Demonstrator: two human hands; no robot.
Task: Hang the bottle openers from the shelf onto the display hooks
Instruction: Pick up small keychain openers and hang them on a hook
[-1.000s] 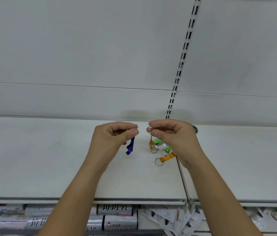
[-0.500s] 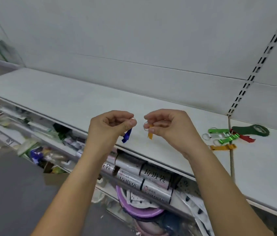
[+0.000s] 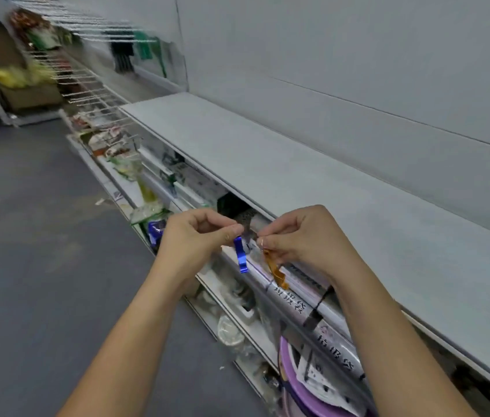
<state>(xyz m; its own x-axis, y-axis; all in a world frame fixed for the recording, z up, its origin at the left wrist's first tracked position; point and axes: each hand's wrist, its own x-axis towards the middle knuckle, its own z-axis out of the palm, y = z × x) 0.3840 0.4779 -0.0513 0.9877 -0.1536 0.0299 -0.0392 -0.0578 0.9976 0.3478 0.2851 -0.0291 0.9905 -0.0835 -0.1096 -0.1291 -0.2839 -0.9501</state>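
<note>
The step in hand is, I judge, the carrying: both openers are off the shelf and on the way to the hooks.

At the far left, blurred, rows of thin wire display hooks [image 3: 87,82] stick out from the wall, some with packets on them; which hook is free I cannot tell. Nearer, the left hand [image 3: 195,239] has its grip closed, thumb against forefinger, on the top of the blue bottle opener [image 3: 240,255]. This one hangs straight down from the pinch, a narrow flat strip of shiny anodised metal with a small bend at the lower end. Just beside it, the right hand [image 3: 301,239] pinches in the same way the small steel key ring of the orange bottle opener [image 3: 274,270], which hangs a little slanted, also thin glossy metal, with a notched lower end. The two openers are near each other but apart, in the air in front of the edge of the shelf [image 3: 313,182], a long, smooth, pale grey board to the right that looks bare in this view. Below it lie rolls with printed labels and a purple plastic basin [image 3: 301,395].

The next move calls for walking to the left and threading each ring over a hook tip. The rings are small, so the pinch must leave the hole free.
</note>
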